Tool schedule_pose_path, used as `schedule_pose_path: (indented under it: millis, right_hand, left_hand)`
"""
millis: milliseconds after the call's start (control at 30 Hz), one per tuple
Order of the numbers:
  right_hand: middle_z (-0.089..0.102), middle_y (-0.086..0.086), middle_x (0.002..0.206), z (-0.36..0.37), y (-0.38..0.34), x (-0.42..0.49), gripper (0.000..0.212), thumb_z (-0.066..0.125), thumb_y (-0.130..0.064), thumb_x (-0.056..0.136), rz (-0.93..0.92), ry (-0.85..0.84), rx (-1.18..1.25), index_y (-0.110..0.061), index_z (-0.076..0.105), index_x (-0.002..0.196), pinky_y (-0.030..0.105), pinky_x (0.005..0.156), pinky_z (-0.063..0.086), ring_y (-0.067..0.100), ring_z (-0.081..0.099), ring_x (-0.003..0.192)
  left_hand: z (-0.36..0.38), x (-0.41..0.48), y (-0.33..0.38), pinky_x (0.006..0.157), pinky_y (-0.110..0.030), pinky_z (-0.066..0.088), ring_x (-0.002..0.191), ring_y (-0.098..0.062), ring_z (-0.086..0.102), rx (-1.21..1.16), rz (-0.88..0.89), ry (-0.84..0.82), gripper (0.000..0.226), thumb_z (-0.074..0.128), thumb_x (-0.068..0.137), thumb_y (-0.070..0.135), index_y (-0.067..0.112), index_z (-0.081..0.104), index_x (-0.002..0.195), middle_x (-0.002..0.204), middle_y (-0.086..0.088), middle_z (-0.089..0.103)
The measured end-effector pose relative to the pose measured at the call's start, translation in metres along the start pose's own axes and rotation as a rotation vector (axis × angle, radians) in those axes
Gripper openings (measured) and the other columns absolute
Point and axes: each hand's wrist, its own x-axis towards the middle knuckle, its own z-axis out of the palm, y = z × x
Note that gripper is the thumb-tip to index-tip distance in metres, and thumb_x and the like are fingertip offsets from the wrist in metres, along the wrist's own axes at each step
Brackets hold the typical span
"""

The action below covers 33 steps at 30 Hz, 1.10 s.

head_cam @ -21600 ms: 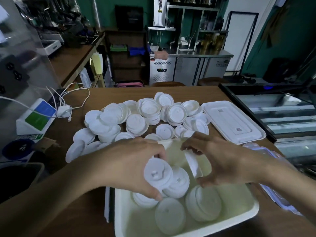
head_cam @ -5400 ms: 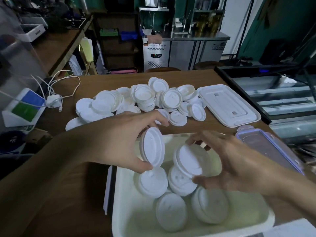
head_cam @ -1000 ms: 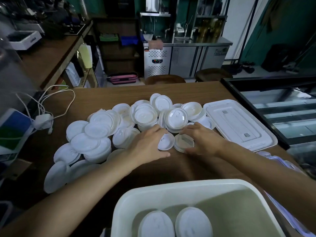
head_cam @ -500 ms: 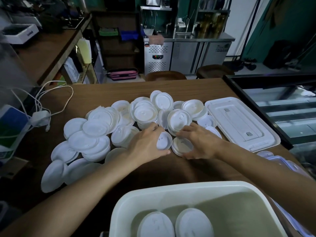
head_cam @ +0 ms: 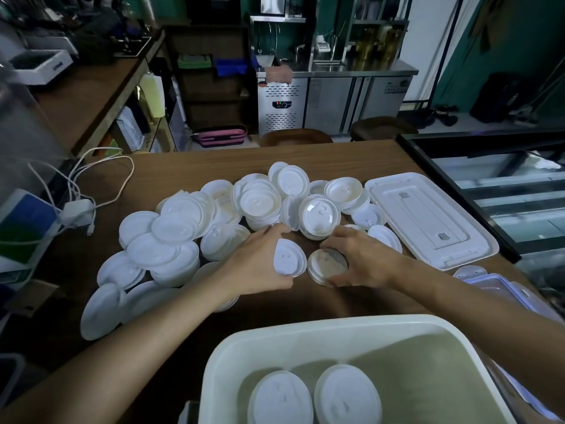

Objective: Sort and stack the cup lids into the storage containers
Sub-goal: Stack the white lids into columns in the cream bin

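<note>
1. Two bare hands reach across the wooden table (head_cam: 183,166) to the near edge of a loose pile of white cup lids (head_cam: 189,228).
2. The left hand (head_cam: 256,264) has its thumb and fingers curled round one small lid (head_cam: 289,260), which is tipped up on edge with its top towards the camera.
3. The right hand (head_cam: 367,261) grips a second lid (head_cam: 327,266) by the rim, thumb on the near side and fingers on the far side. It lies flat at table level, just beside the left hand's lid. I cannot tell whether it is one lid or a short stack.
4. The storage container (head_cam: 336,324), a white tub, stands at the near edge, apart from both hands. Inside it a left stack (head_cam: 279,399) and a right stack (head_cam: 347,396) of lids sit side by side.
5. A flat white container cover (head_cam: 428,218) lies just right of the pile, and a clear latched box (head_cam: 501,289) sits near the right forearm.
6. A white charger (head_cam: 78,212) with its cable lies at the table's left.
</note>
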Motion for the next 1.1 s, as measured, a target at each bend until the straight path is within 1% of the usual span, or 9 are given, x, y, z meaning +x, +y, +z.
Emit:
schedule_pose_path:
  millis: [167, 333, 467, 667, 733, 867, 967, 1033, 1100]
  right_hand:
    - [0.054, -0.011, 0.124, -0.003, -0.003, 0.003, 0.069, 0.084, -0.057, 0.072, 0.015, -0.040, 0.026, -0.030, 0.057, 0.130, 0.034, 0.098, 0.049, 0.012, 0.052, 0.113]
    - [0.058, -0.012, 0.124, -0.034, -0.011, -0.008, 0.069, 0.088, -0.048, 0.072, 0.041, 0.043, 0.127, -0.031, 0.057, 0.131, 0.027, 0.092, 0.049, 0.009, 0.057, 0.110]
    - [0.061, -0.016, 0.120, -0.065, -0.033, -0.028, 0.067, 0.088, -0.052, 0.069, -0.007, 0.147, 0.187, -0.036, 0.059, 0.128, 0.032, 0.092, 0.056, 0.003, 0.061, 0.105]
    - [0.059, -0.017, 0.121, -0.092, -0.071, -0.081, 0.066, 0.085, -0.055, 0.071, -0.122, 0.234, 0.240, -0.035, 0.059, 0.128, 0.028, 0.093, 0.052, 0.009, 0.061, 0.109]
    - [0.060, -0.016, 0.121, -0.097, -0.082, -0.100, 0.065, 0.085, -0.055, 0.072, -0.139, 0.248, 0.245, -0.036, 0.059, 0.129, 0.029, 0.091, 0.052, 0.011, 0.061, 0.109]
    - [0.060, -0.017, 0.118, -0.100, -0.101, -0.135, 0.062, 0.091, -0.045, 0.072, -0.173, 0.264, 0.259, -0.033, 0.061, 0.126, 0.024, 0.086, 0.050, 0.010, 0.060, 0.108]
    - [0.059, -0.020, 0.118, -0.092, -0.112, -0.160, 0.063, 0.090, -0.047, 0.072, -0.180, 0.230, 0.246, -0.035, 0.060, 0.126, 0.017, 0.085, 0.048, 0.004, 0.060, 0.108]
    - [0.058, -0.022, 0.118, -0.081, -0.116, -0.173, 0.064, 0.088, -0.053, 0.073, -0.187, 0.191, 0.211, -0.036, 0.059, 0.128, 0.018, 0.088, 0.048, 0.001, 0.060, 0.109]
    - [0.055, -0.026, 0.120, -0.070, -0.120, -0.182, 0.067, 0.084, -0.060, 0.073, -0.192, 0.154, 0.164, -0.038, 0.057, 0.130, 0.019, 0.090, 0.048, -0.004, 0.057, 0.111]
  left_hand:
    - [-0.013, -0.015, 0.000, 0.099, -0.026, 0.044, 0.124, -0.002, 0.050, -0.123, 0.010, 0.014, 0.089, 0.085, 0.070, 0.040, 0.046, 0.037, 0.145, 0.128, 0.023, 0.052]
    - [-0.038, -0.032, 0.010, 0.102, -0.041, 0.052, 0.122, -0.006, 0.057, -0.171, 0.062, 0.034, 0.091, 0.082, 0.062, 0.052, 0.054, 0.037, 0.141, 0.131, 0.023, 0.057]
    - [-0.063, -0.054, 0.029, 0.103, -0.041, 0.052, 0.120, -0.007, 0.061, -0.206, 0.156, 0.086, 0.088, 0.086, 0.068, 0.045, 0.049, 0.040, 0.142, 0.123, 0.021, 0.065]
    - [-0.090, -0.094, 0.060, 0.104, -0.031, 0.051, 0.125, -0.006, 0.061, -0.212, 0.258, 0.088, 0.084, 0.093, 0.072, 0.026, 0.039, 0.045, 0.139, 0.124, 0.019, 0.066]
    - [-0.094, -0.108, 0.069, 0.102, -0.033, 0.053, 0.125, -0.005, 0.061, -0.191, 0.284, 0.079, 0.086, 0.094, 0.071, 0.026, 0.038, 0.045, 0.141, 0.126, 0.019, 0.064]
    - [-0.098, -0.133, 0.086, 0.100, -0.039, 0.054, 0.122, -0.009, 0.063, -0.162, 0.331, 0.027, 0.087, 0.094, 0.069, 0.033, 0.041, 0.044, 0.139, 0.125, 0.020, 0.065]
    - [-0.098, -0.150, 0.095, 0.097, -0.040, 0.054, 0.118, -0.010, 0.063, -0.095, 0.327, -0.022, 0.084, 0.090, 0.063, 0.056, 0.048, 0.044, 0.133, 0.127, 0.026, 0.064]
    - [-0.095, -0.158, 0.099, 0.093, -0.030, 0.053, 0.112, -0.005, 0.062, -0.022, 0.319, -0.058, 0.078, 0.087, 0.060, 0.065, 0.050, 0.047, 0.125, 0.122, 0.030, 0.064]
    - [-0.090, -0.164, 0.102, 0.087, -0.014, 0.046, 0.109, 0.000, 0.058, 0.047, 0.332, -0.082, 0.069, 0.091, 0.060, 0.062, 0.048, 0.053, 0.116, 0.111, 0.029, 0.065]
